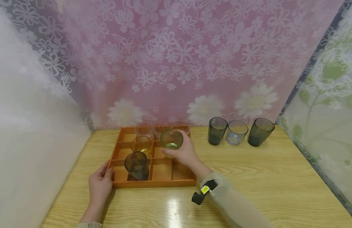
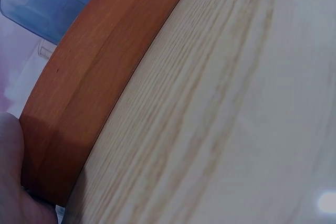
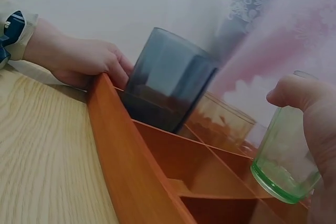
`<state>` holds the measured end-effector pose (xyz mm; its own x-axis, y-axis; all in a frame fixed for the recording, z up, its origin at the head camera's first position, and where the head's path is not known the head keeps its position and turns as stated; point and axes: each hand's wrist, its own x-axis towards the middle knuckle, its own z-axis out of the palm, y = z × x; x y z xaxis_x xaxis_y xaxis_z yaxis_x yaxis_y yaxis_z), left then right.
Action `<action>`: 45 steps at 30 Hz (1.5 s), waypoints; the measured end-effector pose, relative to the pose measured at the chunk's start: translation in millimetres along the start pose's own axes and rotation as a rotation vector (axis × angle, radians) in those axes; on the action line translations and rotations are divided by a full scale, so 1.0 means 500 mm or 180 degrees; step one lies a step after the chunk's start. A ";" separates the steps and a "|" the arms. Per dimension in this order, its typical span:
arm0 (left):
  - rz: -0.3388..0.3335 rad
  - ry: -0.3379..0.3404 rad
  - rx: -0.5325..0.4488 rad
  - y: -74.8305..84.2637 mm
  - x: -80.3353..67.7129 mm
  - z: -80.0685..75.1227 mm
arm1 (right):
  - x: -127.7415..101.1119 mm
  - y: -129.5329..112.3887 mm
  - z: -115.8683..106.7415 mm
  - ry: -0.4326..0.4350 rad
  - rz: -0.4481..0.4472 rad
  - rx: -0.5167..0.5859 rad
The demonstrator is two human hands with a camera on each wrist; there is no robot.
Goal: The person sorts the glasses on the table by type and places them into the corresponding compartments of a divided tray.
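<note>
The work looks partway along: a dark glass and an amber glass sit in the left part of the wooden tray, while three more glasses stand outside it on the table, right of centre. The right hand has its grip clamped on a green glass, held over the tray mid-frame; the left hand clasps the tray's lower-left corner. The green glass is see-through, with a thicker, brighter base.
</note>
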<state>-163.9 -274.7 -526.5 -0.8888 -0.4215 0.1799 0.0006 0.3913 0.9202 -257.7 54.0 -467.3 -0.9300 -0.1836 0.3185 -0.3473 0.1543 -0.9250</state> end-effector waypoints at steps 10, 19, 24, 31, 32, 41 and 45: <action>-0.0031 -0.0067 0.0013 0.002 0.001 -0.004 | 0.011 -0.001 0.049 -0.0046 0.0166 -0.0128; -0.0097 -0.0082 -0.0055 0.005 0.001 -0.002 | 0.018 0.025 0.068 -0.0080 0.0092 -0.0044; -0.0094 -0.0066 -0.0078 0.002 0.002 0.000 | 0.017 0.031 0.068 -0.0145 0.0185 -0.0110; -0.0090 -0.0050 -0.0046 0.000 0.003 -0.002 | 0.016 0.023 0.065 -0.0318 0.0411 -0.0290; -0.0089 -0.0055 -0.0039 0.001 0.002 -0.003 | 0.015 0.023 0.064 -0.0326 0.0425 -0.0311; -0.0076 -0.0044 -0.0015 0.004 -0.002 -0.003 | 0.010 0.030 0.062 -0.0190 0.0381 -0.0602; -0.0057 -0.0039 -0.0026 0.004 0.000 -0.003 | 0.009 0.028 0.060 -0.0171 0.0404 -0.0665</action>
<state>-163.1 -275.1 -524.2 -0.8942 -0.4184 0.1591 -0.0116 0.3770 0.9261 -263.2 26.3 -485.2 -0.9619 -0.2005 0.1858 -0.2506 0.3757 -0.8922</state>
